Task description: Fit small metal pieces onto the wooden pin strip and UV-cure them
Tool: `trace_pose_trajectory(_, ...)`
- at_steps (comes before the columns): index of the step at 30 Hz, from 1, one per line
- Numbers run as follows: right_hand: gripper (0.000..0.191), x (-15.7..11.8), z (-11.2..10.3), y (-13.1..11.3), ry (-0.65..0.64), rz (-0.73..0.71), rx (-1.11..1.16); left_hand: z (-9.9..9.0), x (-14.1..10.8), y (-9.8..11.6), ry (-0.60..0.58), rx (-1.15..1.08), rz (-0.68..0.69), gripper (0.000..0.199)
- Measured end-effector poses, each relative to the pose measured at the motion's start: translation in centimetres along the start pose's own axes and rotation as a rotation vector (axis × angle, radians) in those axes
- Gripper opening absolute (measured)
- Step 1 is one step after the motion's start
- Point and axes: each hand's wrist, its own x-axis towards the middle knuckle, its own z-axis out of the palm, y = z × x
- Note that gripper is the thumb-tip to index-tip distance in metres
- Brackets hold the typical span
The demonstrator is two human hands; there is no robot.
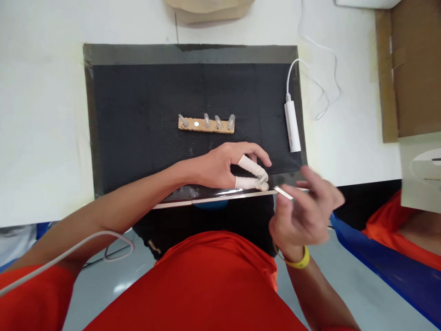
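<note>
My left hand (pixel 234 168) lies over the front part of the black mat (pixel 138 105), white covers on its thumb and forefinger. Between those two tips is a small translucent piece (pixel 263 178) that looks like a false nail tip. Just to the right, my right hand (pixel 306 207) pinches a thin, flat white stick (pixel 284 192) between thumb and forefinger, its end close to the left fingertips but apart from them. Beyond my left hand, a tan strip (pixel 190 124) bears several upright translucent false nail tips (pixel 218 122) and one white dot (pixel 196 123).
A white device (pixel 292 126) with a cable (pixel 312 73) lies on the mat's right side. At the far edge of the white table (pixel 41 115) is a tan object (pixel 210 11). A cardboard box (pixel 416 69) stands right. Another person's orange sleeve (pixel 389 225) shows at the right.
</note>
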Motion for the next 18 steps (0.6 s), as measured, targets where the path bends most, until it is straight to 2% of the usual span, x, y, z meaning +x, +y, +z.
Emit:
trace_pose_trajectory(3, 0.009, 0.08, 0.04, -0.07, -0.083, -0.117, -0.007, 0.01, 0.02, 0.06, -0.001, -0.013, -0.016, 0.011)
trace_pose_trajectory(7, 0.015, 0.10, 0.10, -0.11, 0.005, 0.011, 0.001, 0.07, -0.03, -0.01, 0.010, -0.028, -0.007, 0.011)
trace_pose_trajectory(11, 0.011, 0.06, 0.16, -0.04, -0.103, -0.121, -0.005, 0.13, -0.09, -0.11, 0.010, -0.036, 0.005, 0.011)
trace_pose_trajectory(15, 0.019, 0.02, 0.42, 0.25, 0.037, 0.040, 0.025, 0.15, -0.07, -0.13, 0.009, -0.022, -0.003, 0.012)
trace_pose_trajectory(18, 0.018, -0.11, 0.50, 0.26, -0.057, -0.051, 0.032, 0.13, -0.05, -0.12, 0.014, -0.022, -0.013, 0.011)
